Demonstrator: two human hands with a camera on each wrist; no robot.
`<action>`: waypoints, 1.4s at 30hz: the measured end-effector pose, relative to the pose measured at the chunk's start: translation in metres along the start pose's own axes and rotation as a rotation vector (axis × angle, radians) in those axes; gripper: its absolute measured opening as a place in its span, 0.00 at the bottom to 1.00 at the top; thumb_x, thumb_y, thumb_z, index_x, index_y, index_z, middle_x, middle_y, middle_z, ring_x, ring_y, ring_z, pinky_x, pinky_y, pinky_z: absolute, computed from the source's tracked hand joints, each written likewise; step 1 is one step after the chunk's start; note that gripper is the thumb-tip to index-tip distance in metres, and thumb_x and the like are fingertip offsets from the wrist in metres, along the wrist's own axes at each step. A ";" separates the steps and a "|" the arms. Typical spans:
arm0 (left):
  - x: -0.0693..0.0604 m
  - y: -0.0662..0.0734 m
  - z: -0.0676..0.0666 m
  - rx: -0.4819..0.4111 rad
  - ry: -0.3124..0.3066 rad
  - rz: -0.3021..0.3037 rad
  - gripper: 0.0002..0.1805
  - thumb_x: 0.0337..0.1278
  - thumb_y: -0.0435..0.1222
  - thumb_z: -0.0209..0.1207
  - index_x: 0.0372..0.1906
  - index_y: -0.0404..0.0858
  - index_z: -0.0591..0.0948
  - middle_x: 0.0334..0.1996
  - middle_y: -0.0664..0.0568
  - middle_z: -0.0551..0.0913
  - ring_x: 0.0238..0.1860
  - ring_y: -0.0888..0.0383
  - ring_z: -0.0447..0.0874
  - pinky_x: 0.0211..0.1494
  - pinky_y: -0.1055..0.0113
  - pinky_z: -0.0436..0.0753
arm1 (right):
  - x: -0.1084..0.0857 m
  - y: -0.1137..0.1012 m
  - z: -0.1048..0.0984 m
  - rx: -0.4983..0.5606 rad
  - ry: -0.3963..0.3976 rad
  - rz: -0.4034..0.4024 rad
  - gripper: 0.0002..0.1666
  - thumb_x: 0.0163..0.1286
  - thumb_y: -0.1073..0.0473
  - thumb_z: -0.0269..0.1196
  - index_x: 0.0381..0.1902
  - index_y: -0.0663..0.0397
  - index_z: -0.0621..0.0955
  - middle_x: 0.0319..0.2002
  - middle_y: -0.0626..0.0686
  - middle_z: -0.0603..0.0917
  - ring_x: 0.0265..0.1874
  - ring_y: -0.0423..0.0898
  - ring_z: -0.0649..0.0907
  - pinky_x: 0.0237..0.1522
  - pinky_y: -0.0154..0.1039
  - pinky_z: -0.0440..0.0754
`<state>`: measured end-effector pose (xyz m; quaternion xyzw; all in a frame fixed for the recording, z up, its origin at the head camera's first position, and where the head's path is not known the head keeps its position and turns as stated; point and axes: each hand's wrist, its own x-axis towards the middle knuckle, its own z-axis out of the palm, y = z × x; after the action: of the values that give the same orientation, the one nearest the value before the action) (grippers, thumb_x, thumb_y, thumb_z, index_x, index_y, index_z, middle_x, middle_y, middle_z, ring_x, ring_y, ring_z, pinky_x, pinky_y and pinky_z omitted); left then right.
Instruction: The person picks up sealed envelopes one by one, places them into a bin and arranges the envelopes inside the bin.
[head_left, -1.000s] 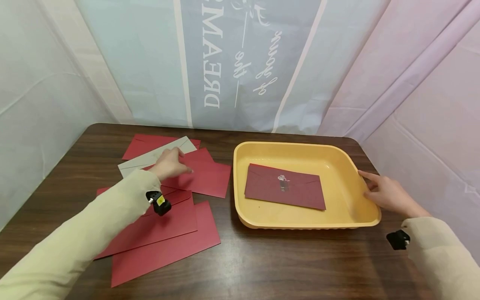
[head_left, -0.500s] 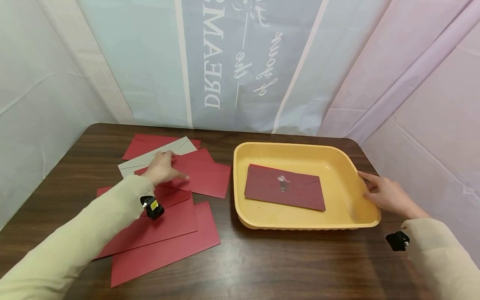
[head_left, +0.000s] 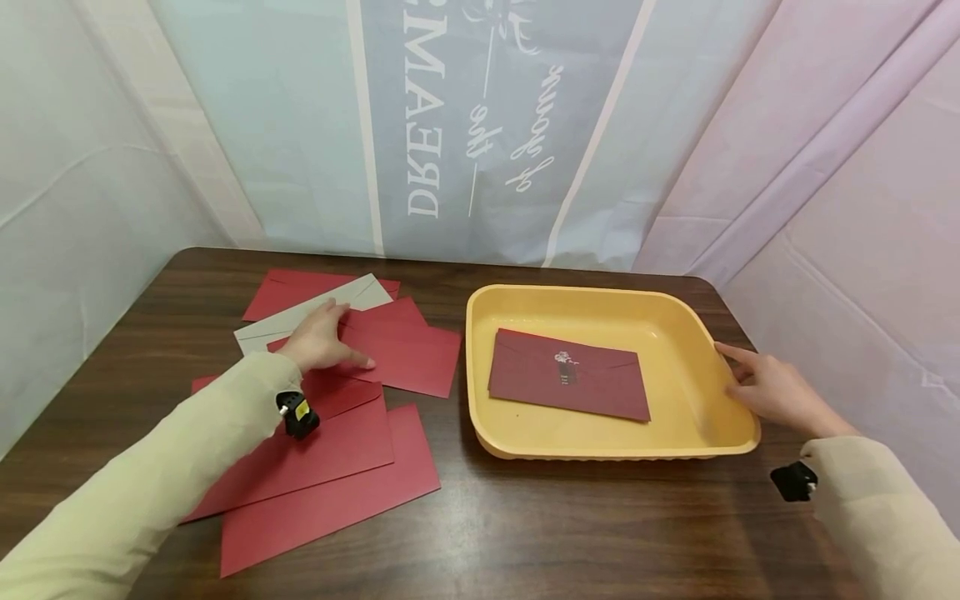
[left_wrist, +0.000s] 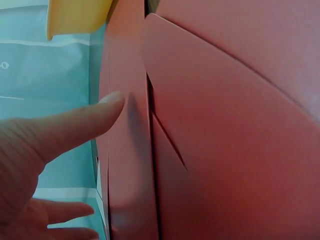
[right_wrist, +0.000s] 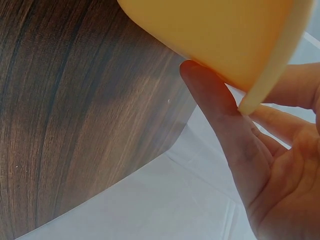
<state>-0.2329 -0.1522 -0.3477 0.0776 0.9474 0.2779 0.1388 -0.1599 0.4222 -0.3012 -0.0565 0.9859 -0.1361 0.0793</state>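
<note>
My left hand (head_left: 318, 337) is over a red envelope (head_left: 408, 354) in the head view, its thumb and fingers spread apart. In the left wrist view the thumb (left_wrist: 85, 120) is stretched out close to the red paper; whether it touches is hard to tell. Beside and partly under that hand lies a pale grey envelope (head_left: 352, 293). At the right end of a yellow tray (head_left: 592, 443), my right hand (head_left: 776, 392) holds the rim. The right wrist view has its thumb (right_wrist: 212, 100) against the outer wall and fingers on the rim's other side.
A dark red envelope (head_left: 570, 375) with a small white print lies in the tray, a brighter red edge under it. More red envelopes (head_left: 337, 508) overlap at the near left, and another (head_left: 288, 287) lies behind. A printed curtain (head_left: 450, 125) hangs at the back of the wooden table (head_left: 540, 525).
My left hand has moved slightly left and lowered toward the red envelope, its thumb and fingers spreading wider. The right hand and the tray have stayed in place.
</note>
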 end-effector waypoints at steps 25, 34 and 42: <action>-0.006 0.000 0.011 0.155 -0.013 -0.032 0.57 0.47 0.56 0.66 0.69 0.20 0.54 0.68 0.23 0.54 0.68 0.28 0.50 0.67 0.38 0.61 | 0.001 0.001 0.002 -0.010 0.006 -0.002 0.39 0.57 0.66 0.62 0.65 0.75 0.64 0.31 0.61 0.86 0.25 0.45 0.83 0.27 0.37 0.75; -0.007 -0.001 0.015 0.170 0.008 -0.063 0.57 0.47 0.57 0.65 0.70 0.21 0.54 0.68 0.24 0.54 0.68 0.29 0.52 0.66 0.38 0.63 | 0.000 -0.001 0.002 -0.009 0.000 0.001 0.39 0.57 0.66 0.62 0.65 0.76 0.64 0.32 0.62 0.86 0.26 0.45 0.82 0.26 0.37 0.74; -0.010 0.003 0.015 0.182 0.015 -0.053 0.56 0.47 0.58 0.64 0.69 0.21 0.55 0.66 0.24 0.56 0.67 0.30 0.53 0.66 0.39 0.63 | 0.000 -0.001 0.001 -0.003 -0.010 0.009 0.39 0.57 0.66 0.63 0.65 0.76 0.63 0.32 0.62 0.85 0.26 0.44 0.82 0.26 0.36 0.74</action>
<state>-0.2187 -0.1445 -0.3566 0.0625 0.9714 0.1874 0.1316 -0.1594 0.4212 -0.3020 -0.0529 0.9859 -0.1340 0.0849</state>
